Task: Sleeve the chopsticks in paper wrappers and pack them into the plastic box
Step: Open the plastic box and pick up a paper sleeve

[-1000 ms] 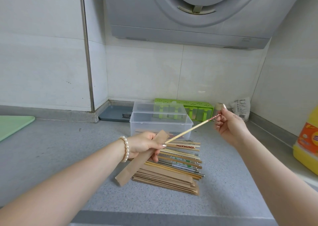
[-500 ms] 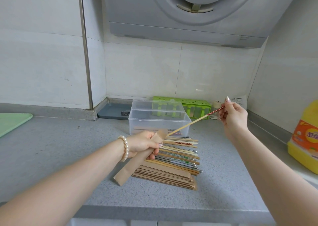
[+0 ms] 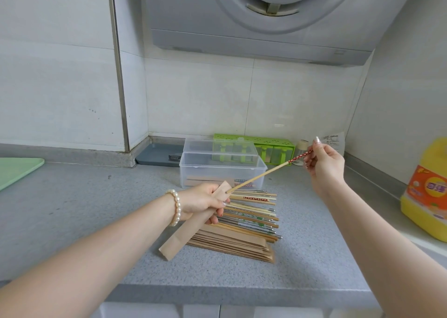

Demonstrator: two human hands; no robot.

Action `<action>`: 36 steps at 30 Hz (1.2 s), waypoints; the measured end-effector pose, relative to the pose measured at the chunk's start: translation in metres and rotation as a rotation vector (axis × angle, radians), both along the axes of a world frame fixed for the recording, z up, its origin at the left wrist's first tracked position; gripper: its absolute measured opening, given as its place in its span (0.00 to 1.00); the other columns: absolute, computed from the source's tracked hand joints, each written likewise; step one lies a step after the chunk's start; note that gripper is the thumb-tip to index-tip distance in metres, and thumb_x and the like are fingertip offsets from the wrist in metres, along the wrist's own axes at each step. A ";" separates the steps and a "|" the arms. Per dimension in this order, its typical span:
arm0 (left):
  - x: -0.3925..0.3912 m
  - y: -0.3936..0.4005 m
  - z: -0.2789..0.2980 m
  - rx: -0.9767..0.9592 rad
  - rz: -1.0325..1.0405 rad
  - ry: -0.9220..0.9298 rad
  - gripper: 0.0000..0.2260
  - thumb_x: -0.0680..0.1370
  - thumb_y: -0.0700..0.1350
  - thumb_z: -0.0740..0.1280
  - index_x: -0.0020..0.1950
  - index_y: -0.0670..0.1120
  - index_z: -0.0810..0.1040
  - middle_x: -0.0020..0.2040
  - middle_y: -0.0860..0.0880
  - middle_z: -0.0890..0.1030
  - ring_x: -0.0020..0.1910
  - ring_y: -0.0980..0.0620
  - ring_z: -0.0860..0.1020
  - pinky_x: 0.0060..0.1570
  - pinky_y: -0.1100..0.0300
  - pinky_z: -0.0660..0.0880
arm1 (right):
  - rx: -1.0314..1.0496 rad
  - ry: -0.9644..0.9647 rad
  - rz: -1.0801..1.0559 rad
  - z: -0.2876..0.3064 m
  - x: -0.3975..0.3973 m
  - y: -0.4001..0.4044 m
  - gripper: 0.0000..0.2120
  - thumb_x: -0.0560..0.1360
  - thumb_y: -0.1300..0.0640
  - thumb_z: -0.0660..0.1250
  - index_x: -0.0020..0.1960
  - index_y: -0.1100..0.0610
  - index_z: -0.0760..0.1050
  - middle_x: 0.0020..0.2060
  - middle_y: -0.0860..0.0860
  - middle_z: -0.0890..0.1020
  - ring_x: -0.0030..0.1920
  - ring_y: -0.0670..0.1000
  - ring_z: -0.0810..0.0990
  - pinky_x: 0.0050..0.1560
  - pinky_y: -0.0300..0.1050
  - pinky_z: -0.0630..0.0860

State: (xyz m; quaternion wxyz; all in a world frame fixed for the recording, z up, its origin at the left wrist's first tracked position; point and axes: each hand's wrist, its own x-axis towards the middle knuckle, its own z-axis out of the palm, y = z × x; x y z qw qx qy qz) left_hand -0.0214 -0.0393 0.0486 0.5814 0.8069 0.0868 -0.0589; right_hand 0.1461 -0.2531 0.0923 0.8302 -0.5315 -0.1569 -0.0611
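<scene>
My right hand [image 3: 325, 166] pinches the patterned end of a chopstick [image 3: 260, 175], its bare tip just at the mouth of the paper wrapper [image 3: 193, 223] that my left hand [image 3: 200, 202] grasps around its upper part; both hover over the pile of loose chopsticks [image 3: 254, 211] and spare wrappers [image 3: 232, 246] on the desk [image 3: 72, 209]; the plastic box [image 3: 222, 172] sits just behind, a few sleeved pairs inside; I judge the tip could catch the paper edge and crumple it, or miss the mouth if my left grip squeezes it flat.
</scene>
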 end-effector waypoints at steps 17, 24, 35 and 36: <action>-0.003 -0.008 0.004 -0.036 -0.065 0.044 0.14 0.83 0.47 0.51 0.50 0.42 0.74 0.32 0.49 0.72 0.28 0.55 0.70 0.30 0.64 0.70 | -0.351 0.152 0.286 -0.023 -0.018 0.021 0.11 0.77 0.55 0.64 0.39 0.59 0.75 0.25 0.50 0.72 0.28 0.49 0.68 0.30 0.40 0.64; -0.001 -0.011 0.001 -0.017 -0.046 0.052 0.15 0.83 0.47 0.51 0.49 0.42 0.74 0.31 0.49 0.72 0.28 0.55 0.69 0.30 0.64 0.69 | -0.557 0.129 0.435 -0.043 -0.050 0.047 0.10 0.77 0.57 0.64 0.47 0.62 0.79 0.29 0.53 0.78 0.28 0.49 0.71 0.31 0.40 0.66; 0.003 -0.003 -0.002 -0.021 -0.027 0.086 0.15 0.83 0.47 0.52 0.49 0.41 0.74 0.32 0.48 0.74 0.28 0.54 0.72 0.30 0.63 0.72 | -0.583 0.134 0.417 -0.052 -0.038 0.058 0.16 0.78 0.48 0.61 0.49 0.60 0.80 0.31 0.53 0.81 0.29 0.48 0.75 0.31 0.39 0.69; 0.003 -0.001 -0.002 -0.019 -0.020 0.088 0.15 0.83 0.47 0.52 0.50 0.41 0.74 0.32 0.47 0.74 0.28 0.53 0.73 0.30 0.62 0.73 | -0.576 0.144 0.351 -0.051 -0.030 0.055 0.15 0.78 0.49 0.62 0.50 0.60 0.79 0.32 0.53 0.81 0.29 0.49 0.75 0.31 0.39 0.69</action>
